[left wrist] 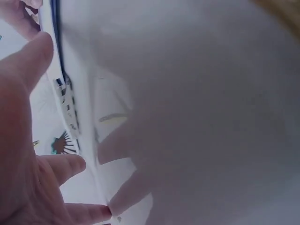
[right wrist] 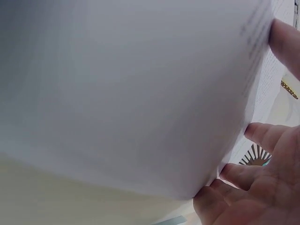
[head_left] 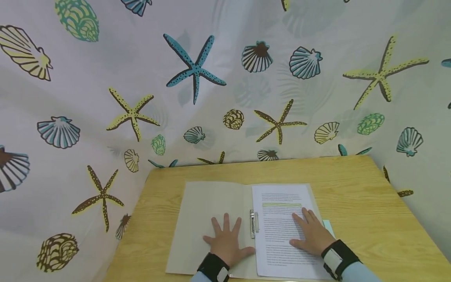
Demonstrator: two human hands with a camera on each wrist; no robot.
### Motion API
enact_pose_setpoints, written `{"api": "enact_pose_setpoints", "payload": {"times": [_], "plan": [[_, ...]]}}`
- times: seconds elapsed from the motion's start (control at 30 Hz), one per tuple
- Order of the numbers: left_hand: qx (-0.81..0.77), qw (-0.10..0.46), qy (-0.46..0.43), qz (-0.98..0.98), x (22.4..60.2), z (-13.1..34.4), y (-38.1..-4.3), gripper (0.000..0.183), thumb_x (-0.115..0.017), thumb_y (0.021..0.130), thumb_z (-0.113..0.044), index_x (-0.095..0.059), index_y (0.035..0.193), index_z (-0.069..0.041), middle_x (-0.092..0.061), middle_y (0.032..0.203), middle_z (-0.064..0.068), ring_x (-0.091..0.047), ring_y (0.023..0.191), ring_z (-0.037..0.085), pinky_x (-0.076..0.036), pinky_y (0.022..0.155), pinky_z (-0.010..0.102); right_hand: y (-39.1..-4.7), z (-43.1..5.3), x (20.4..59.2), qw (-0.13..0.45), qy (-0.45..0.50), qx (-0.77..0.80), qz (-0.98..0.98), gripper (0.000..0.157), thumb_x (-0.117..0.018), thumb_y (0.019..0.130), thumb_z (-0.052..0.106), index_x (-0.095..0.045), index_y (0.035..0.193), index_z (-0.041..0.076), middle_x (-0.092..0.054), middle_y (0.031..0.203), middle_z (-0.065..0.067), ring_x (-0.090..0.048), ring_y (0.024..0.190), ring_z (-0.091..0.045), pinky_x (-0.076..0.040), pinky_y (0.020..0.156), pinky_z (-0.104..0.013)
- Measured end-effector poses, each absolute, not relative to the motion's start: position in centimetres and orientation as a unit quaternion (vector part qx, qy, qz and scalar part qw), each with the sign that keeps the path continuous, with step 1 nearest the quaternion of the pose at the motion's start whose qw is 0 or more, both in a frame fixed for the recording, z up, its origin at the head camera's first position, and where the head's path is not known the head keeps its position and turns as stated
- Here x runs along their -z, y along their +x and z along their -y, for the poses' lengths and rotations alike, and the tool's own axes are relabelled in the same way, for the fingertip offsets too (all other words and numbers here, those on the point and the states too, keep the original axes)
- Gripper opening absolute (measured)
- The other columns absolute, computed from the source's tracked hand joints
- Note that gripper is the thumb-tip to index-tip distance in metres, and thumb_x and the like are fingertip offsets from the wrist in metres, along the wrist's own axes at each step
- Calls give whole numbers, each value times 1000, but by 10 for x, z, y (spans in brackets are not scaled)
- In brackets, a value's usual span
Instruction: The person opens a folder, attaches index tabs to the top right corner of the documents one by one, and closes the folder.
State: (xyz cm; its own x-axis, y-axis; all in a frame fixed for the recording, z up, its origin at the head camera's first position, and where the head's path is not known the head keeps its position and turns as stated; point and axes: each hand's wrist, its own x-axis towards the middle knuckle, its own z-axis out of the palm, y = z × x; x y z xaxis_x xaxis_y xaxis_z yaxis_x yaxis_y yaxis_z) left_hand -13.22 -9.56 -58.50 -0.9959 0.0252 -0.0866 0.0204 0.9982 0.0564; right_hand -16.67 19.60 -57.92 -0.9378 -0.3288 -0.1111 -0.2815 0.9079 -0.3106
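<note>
A pale cream folder (head_left: pixel 204 203) lies open on the table, with a metal clip (head_left: pixel 252 224) beside its fold. Printed sheets (head_left: pixel 278 235) lie on the right side, and one line near the top is marked with yellow highlighter (head_left: pixel 282 205). My left hand (head_left: pixel 225 244) rests on the left cover, fingers spread and the thumb pointing towards the sheets' left edge. On the lower right part of the top sheet rests my right hand (head_left: pixel 313 234), its fingers straight. In the right wrist view, the fingertips (right wrist: pixel 229 171) touch the paper.
Beneath the folder's right edge, a light blue piece (head_left: pixel 328 226) sticks out. The wooden table (head_left: pixel 380 219) extends to both sides of the folder. A white cloth (head_left: pixel 239 23) printed with shells and starfish hangs behind and along the sides.
</note>
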Motion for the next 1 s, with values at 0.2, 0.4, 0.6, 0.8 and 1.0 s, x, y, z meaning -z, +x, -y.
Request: {"api": "enact_pose_setpoints", "payload": {"times": [0.2,0.4,0.6,0.8,1.0], "plan": [[-36,59,-2,-998,591,90,-133,120,-51,47,-96,-40,147,-31,-25,155,19,-20,132,61,-27,70,85,-165,-196,578,65,-162,133,-976,93,-75,71,59,-47,140,3,-28,147,-34,-25,133,-55,-31,100,-64],[-33,69,1,-997,595,89,-130,120,-50,48,-96,-37,149,-32,-23,155,19,-20,132,61,-28,69,84,-164,-197,582,63,-162,138,-975,93,-75,71,60,-47,140,3,-28,147,-34,-25,134,-54,-31,100,-64],[-27,74,4,-997,590,89,-128,119,-51,49,-95,-38,148,-31,-26,154,20,-24,131,61,-31,68,83,-165,-199,587,59,-160,143,-975,95,-73,70,62,-46,140,3,-27,148,-33,-23,134,-54,-29,101,-65],[-29,79,5,-996,586,88,-125,118,-53,50,-94,-38,148,-30,-27,153,21,-24,131,61,-31,68,83,-163,-200,591,58,-159,143,-975,98,-72,70,65,-46,140,3,-26,148,-34,-23,134,-54,-29,101,-65],[-39,77,1,-996,587,91,-125,117,-55,51,-93,-38,148,-30,-26,154,20,-23,131,61,-30,69,83,-162,-198,588,56,-163,152,-973,95,-73,71,62,-45,141,3,-25,149,-33,-21,135,-53,-28,102,-64]]}}
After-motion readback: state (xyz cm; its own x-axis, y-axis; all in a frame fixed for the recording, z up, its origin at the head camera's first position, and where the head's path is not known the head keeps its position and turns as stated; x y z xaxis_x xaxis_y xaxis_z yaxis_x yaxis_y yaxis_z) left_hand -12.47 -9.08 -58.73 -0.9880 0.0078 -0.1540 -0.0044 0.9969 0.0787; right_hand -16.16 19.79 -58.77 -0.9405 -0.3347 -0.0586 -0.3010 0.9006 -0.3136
